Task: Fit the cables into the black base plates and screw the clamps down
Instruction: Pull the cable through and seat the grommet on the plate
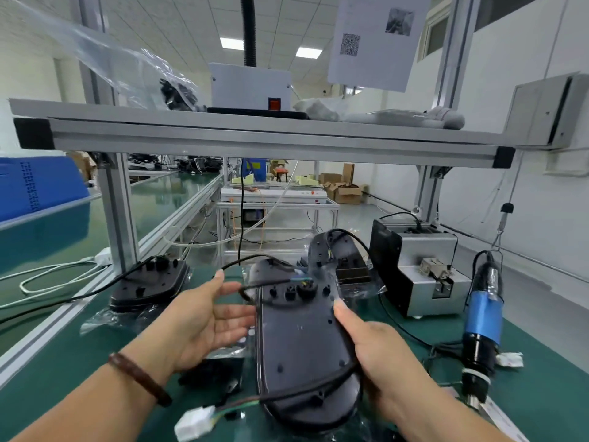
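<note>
Lying at the far left, a second base plate (148,282) sits on the green table (79,362), apart from the work. The left hand (204,320) has its fingers loosely spread and its palm turned to the cable (245,296) looping just beside it, probably to guide it in. The base plate (299,339) in the middle is gripped at its right edge by the right hand (379,355), thumb on top and other fingers hidden beneath, steadying it. A screwdriver (484,317) stands upright nearby, within reach for the clamps.
</note>
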`<state>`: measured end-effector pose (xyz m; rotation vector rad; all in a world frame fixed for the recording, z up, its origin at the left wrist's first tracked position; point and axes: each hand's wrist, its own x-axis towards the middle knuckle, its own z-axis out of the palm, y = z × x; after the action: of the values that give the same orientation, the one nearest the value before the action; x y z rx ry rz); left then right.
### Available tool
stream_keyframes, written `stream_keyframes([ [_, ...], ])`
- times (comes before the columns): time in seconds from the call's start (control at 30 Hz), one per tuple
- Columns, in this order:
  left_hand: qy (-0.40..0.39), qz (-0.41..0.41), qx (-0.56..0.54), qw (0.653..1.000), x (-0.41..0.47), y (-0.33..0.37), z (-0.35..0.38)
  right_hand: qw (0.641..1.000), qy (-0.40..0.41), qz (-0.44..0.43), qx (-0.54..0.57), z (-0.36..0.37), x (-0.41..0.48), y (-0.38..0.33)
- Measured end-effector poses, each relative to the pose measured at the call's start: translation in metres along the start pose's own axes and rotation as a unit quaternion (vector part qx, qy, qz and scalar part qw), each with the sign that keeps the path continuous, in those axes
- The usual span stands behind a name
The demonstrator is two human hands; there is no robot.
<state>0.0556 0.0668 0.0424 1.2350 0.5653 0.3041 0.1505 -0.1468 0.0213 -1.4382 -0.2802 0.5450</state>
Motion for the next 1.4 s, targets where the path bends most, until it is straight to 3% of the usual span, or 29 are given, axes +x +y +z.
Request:
stream_keyframes([
  [0.07,-0.044,-0.036,0.029,0.998,-0.012,-0.007,-0.002,0.999,-0.007,0.016,-0.028,-0.003,-0.009,0.007],
  [0.2,-0.015,-0.033,0.111,0.993,-0.029,-0.018,0.013,0.991,-0.029,0.037,-0.123,-0.011,-0.015,0.012],
  [0.37,0.016,0.042,0.194,0.980,-0.037,-0.030,0.028,0.975,-0.050,0.027,-0.216,-0.019,-0.014,0.000],
  [0.53,0.106,0.153,0.302,0.935,-0.039,-0.028,0.039,0.945,0.014,-0.058,-0.323,-0.031,0.002,0.003],
  [0.6,0.120,0.214,0.300,0.922,-0.043,-0.025,0.047,0.962,0.028,-0.062,-0.265,-0.032,0.005,0.001],
  [0.7,0.073,0.295,0.219,0.927,-0.047,-0.020,0.055,0.987,0.054,-0.070,-0.135,-0.032,0.005,-0.015],
  [0.9,0.001,0.312,0.172,0.934,-0.047,-0.008,0.054,0.997,0.005,-0.066,0.034,-0.019,-0.006,-0.059],
  [1.13,0.019,0.383,0.345,0.857,-0.044,0.006,0.060,0.956,-0.084,-0.096,0.265,0.011,-0.019,-0.137],
  [1.27,0.026,0.324,0.305,0.895,-0.031,0.007,0.061,0.929,-0.070,-0.090,0.353,0.024,-0.005,-0.156],
  [1.33,0.045,0.315,0.327,0.890,-0.029,0.008,0.049,0.927,-0.061,-0.058,0.366,0.027,0.005,-0.148],
  [1.4,0.008,0.319,0.340,0.885,-0.029,0.010,0.042,0.929,-0.052,-0.021,0.367,0.030,0.016,-0.136],
])
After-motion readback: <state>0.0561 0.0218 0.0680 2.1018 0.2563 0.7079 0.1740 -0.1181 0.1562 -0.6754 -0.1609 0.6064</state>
